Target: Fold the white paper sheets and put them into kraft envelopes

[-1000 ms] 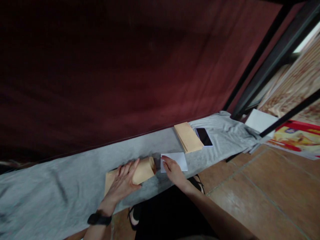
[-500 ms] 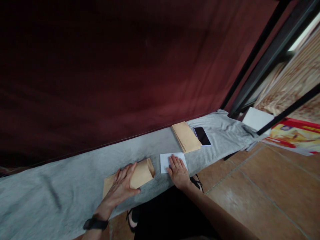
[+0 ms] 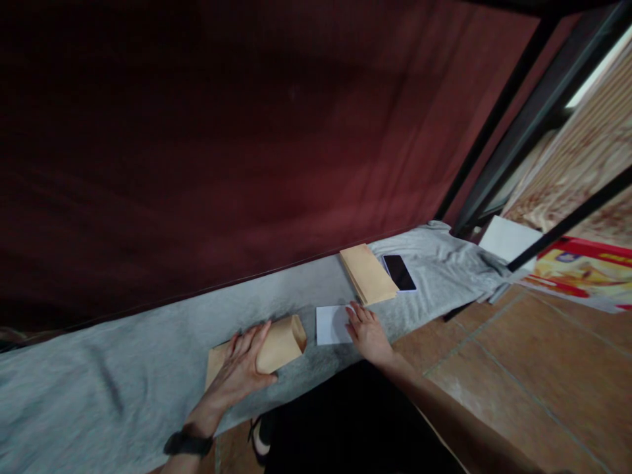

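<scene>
My left hand (image 3: 243,361) lies across a brown paper envelope (image 3: 279,343), its thumb along the near side and fingers over the far side. The envelope's mouth gapes toward the right. At the right edge of a folded white paper (image 3: 332,324) is my right hand (image 3: 368,334), fingers bent over that edge; the fingertips are partly hidden. Both papers rest on a grey cloth (image 3: 162,355). Just beyond the right hand lies a stack of brown envelopes (image 3: 369,273).
A dark-screened phone (image 3: 399,272) lies beside the stack. Behind the cloth-covered ledge rises a dark red panel (image 3: 276,164). Black metal bars (image 3: 498,112) stand at the right, near a red and yellow box (image 3: 587,270) on the tiled floor (image 3: 518,368).
My right hand has slid right, from lying flat on the white paper to its right edge, with the fingers now bent. My left hand stays on the envelope.
</scene>
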{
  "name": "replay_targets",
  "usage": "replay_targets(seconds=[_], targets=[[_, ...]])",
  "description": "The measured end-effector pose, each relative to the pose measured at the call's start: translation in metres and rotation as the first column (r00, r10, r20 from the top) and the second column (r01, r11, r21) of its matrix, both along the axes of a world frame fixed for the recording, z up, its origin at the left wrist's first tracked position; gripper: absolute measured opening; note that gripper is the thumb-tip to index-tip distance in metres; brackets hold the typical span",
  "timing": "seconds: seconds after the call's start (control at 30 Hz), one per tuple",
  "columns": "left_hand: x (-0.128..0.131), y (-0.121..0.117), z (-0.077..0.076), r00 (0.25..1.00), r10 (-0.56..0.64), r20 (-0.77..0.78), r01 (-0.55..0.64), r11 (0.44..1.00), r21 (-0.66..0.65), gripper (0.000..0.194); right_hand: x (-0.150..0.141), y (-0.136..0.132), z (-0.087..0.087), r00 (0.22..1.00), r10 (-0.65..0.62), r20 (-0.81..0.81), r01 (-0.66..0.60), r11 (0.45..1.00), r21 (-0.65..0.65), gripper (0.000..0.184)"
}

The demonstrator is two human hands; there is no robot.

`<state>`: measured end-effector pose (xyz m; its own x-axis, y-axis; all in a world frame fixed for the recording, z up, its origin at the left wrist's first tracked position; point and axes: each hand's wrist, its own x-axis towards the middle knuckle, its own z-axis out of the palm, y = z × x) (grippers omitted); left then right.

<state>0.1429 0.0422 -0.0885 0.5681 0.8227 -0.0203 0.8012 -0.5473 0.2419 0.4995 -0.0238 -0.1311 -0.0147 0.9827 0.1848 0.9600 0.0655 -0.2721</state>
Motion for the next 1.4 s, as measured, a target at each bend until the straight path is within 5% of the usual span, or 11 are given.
replay_targets(seconds=[0.2,0.37,0.43,0.57,0.67,0.87,1.0,1.13,1.4], targets=[[0.008,0.003,0.009,0.998,-0.024,-0.065,0.028,0.998,0.056,0.111,-0.003,0.052,0.017,0.999,0.034,0.013,-0.032,0.989,-0.146,0.052],[0.011,0.002,0.016,0.992,-0.017,-0.121,0.024,0.998,0.054,0.109,0.0,0.061,0.03,0.997,0.08,-0.023,-0.083,0.984,-0.156,0.027],[0.012,0.003,0.018,0.992,-0.026,-0.124,0.03,0.999,0.028,0.109,0.005,0.058,0.039,0.992,0.096,-0.08,-0.104,0.989,-0.106,0.025],[0.013,0.011,0.024,0.989,-0.066,-0.129,0.067,0.998,0.0,0.111,0.011,0.042,0.05,0.967,0.147,-0.209,-0.096,0.968,0.233,0.021],[0.014,0.019,0.027,0.987,-0.085,-0.137,0.086,0.996,-0.003,0.114,0.004,0.019,0.036,0.962,0.233,-0.143,-0.173,0.925,0.339,0.022],[0.014,0.021,0.026,0.989,-0.081,-0.122,0.083,0.996,0.011,0.115,-0.01,-0.021,-0.022,0.945,0.318,-0.071,-0.292,0.924,0.247,0.039],[0.016,0.018,0.026,0.991,-0.08,-0.111,0.081,0.997,0.005,0.114,-0.009,-0.018,-0.018,0.942,0.33,-0.063,-0.321,0.94,0.113,0.042],[0.018,0.019,0.028,0.99,-0.069,-0.127,0.066,0.998,-0.021,0.114,-0.024,0.003,-0.009,0.98,0.189,-0.057,-0.183,0.978,0.101,0.045],[0.015,0.026,0.024,0.991,-0.026,-0.134,0.005,0.988,-0.152,0.116,-0.055,0.014,-0.034,0.992,0.081,0.099,-0.096,0.983,0.159,0.051]])
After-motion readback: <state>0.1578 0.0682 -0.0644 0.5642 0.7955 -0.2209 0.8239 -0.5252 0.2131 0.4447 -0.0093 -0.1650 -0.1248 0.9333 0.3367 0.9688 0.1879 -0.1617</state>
